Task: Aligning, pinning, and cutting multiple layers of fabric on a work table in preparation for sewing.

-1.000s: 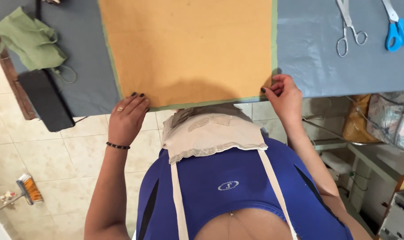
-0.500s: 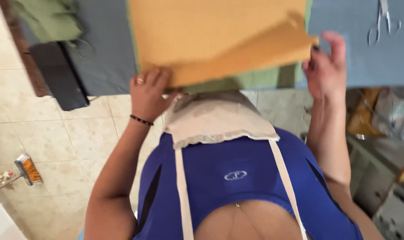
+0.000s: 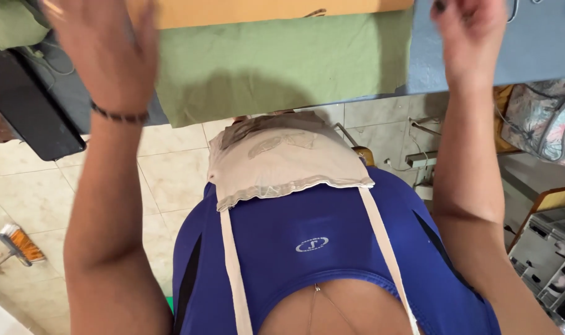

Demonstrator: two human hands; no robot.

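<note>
A tan paper sheet (image 3: 264, 9) lies across the top of the view, only its near edge showing. Below it a green cloth (image 3: 282, 62) is spread on the blue-grey table (image 3: 481, 56) and hangs slightly over the front edge. My left hand (image 3: 102, 49) is raised at the upper left, blurred, fingers spread, close to the paper's left corner. My right hand (image 3: 469, 37) is up at the upper right, just past the paper's right edge, above the bare table. Its fingertips are cut off by the frame. I cannot tell if either hand touches the paper.
A flat black object (image 3: 28, 105) rests at the table's left end. A brush (image 3: 22, 245) lies on the tiled floor. A patterned bag (image 3: 543, 124) and a wire rack (image 3: 549, 248) stand at the right. Scissors (image 3: 512, 6) barely show at the top.
The paper's near edge, held in both hands, was lifted and has moved away from me, uncovering the green cloth. Both hands have risen toward the top of the view.
</note>
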